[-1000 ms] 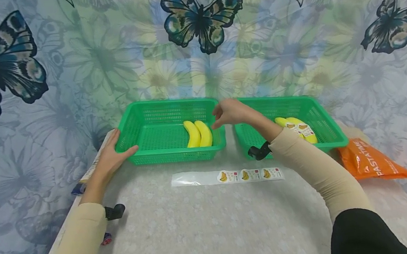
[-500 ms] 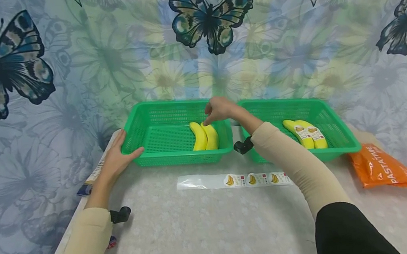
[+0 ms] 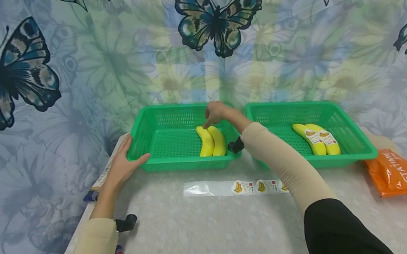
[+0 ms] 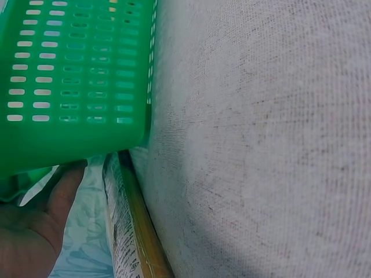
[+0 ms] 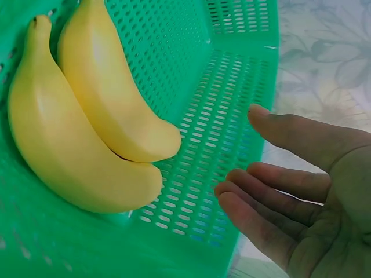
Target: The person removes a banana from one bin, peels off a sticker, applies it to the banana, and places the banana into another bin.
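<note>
Two yellow bananas (image 3: 206, 143) lie side by side in the left green basket (image 3: 163, 140), toward its right end. My right hand (image 3: 218, 113) hovers over them from the right, fingertips pointing down. In the right wrist view, its thumb and loosely bent fingers stand apart with nothing between them, clear of the bananas (image 5: 81, 156). My left hand (image 3: 122, 164) rests at the left end of that basket, fingers along the side and thumb extended by the front rim. The left wrist view shows part of it at the basket's corner (image 4: 75, 139); its other fingers are hidden.
At the right, a second green basket (image 3: 285, 110) holds two bananas (image 3: 316, 143) with banana labels across them. A strip of banana stickers (image 3: 215, 188) lies in front, partly covered by my right sleeve. An orange bag (image 3: 404, 176) sits at the far right.
My right hand has moved left and down from the basket's right edge to above the two bananas. The left hand stays at the basket's left end. The head view has shifted slightly.
</note>
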Tool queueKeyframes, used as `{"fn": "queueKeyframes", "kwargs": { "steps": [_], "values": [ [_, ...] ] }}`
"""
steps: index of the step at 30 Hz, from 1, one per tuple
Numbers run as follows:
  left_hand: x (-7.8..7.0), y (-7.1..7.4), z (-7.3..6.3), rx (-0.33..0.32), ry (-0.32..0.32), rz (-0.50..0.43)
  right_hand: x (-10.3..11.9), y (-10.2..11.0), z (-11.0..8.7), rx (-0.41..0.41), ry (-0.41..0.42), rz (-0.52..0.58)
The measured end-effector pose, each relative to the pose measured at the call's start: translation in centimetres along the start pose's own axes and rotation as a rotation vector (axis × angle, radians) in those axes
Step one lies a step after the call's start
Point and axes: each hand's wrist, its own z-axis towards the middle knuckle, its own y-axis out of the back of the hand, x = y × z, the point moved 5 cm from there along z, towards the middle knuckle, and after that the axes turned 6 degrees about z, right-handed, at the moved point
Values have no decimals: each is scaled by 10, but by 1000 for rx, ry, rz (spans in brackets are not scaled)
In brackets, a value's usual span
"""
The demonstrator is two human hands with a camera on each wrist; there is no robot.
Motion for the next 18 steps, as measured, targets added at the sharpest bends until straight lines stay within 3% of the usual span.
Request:
{"fn": "queueKeyframes", "kwargs": {
  "steps": [5, 11, 18],
  "values": [
    [-1, -1, -1, -2, 0, 16, -6, -11, 15, 31, -3, 33],
    [-3, -5, 3, -5, -7, 11, -18, -23, 25, 73, -109, 91],
    [1, -2, 2, -29, -11, 5, -19, -43, 40, 89, -157, 67]
  ]
}}
